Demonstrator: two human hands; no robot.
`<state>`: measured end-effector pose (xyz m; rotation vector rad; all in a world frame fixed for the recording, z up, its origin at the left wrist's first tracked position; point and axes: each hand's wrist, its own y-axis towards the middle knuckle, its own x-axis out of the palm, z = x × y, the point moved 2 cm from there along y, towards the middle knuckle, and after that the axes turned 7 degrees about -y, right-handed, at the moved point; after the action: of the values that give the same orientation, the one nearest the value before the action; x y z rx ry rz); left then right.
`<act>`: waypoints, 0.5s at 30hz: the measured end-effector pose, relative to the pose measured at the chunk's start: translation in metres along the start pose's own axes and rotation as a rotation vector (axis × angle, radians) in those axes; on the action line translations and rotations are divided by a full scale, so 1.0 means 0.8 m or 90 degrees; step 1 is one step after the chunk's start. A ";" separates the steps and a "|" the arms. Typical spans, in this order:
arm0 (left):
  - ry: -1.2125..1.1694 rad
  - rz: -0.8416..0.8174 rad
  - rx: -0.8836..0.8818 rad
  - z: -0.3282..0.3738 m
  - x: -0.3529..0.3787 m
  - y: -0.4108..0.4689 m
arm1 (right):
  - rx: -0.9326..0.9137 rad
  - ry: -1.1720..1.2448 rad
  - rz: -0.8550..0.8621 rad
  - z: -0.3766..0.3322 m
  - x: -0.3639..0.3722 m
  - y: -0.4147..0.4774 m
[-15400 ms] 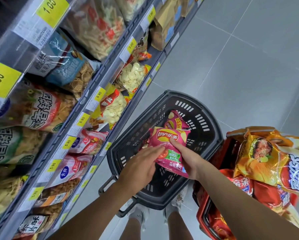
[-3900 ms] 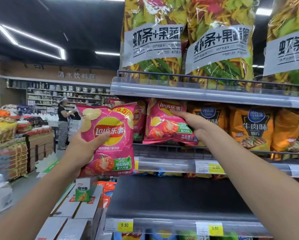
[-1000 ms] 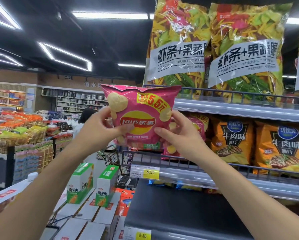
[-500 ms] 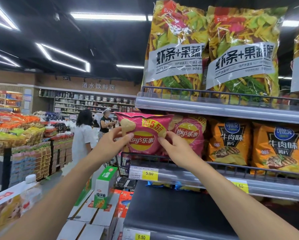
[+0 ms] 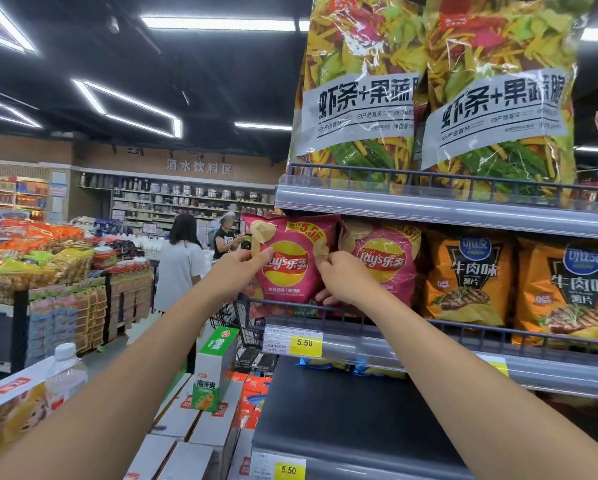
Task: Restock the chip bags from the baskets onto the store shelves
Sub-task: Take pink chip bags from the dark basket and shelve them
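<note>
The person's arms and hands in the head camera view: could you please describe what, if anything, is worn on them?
Both arms are bare along their whole visible length: no sleeve shows on the left arm or the right arm. The left hand and right hand wear no gloves, and no watch, bracelet or ring is visible on either.

Your pink Lay's bag [image 5: 292, 271] stands upright at the left end of the middle shelf [image 5: 360, 346], puffed and sealed, with its yellow-and-red logo facing you. Its bottom edge sits behind the wire rail [image 5: 446, 322]. Your left hand [image 5: 237, 271] and right hand [image 5: 342, 282] pinch its sides. It touches a second pink Lay's bag [image 5: 384, 265] just to its right.
</note>
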<state>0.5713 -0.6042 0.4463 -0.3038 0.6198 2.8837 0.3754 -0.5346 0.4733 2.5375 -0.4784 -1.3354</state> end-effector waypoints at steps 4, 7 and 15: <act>-0.015 -0.013 -0.019 -0.003 0.004 0.013 | 0.046 -0.027 0.013 -0.009 -0.006 0.002; 0.033 -0.053 -0.022 -0.009 0.009 0.017 | 0.009 -0.024 0.074 -0.004 -0.017 -0.003; 0.075 -0.130 -0.024 -0.013 0.018 0.025 | 0.012 -0.282 0.218 0.055 -0.060 -0.041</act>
<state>0.5544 -0.6248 0.4417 -0.5135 0.5210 2.6982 0.3194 -0.4878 0.4733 2.0367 -0.9598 -1.7469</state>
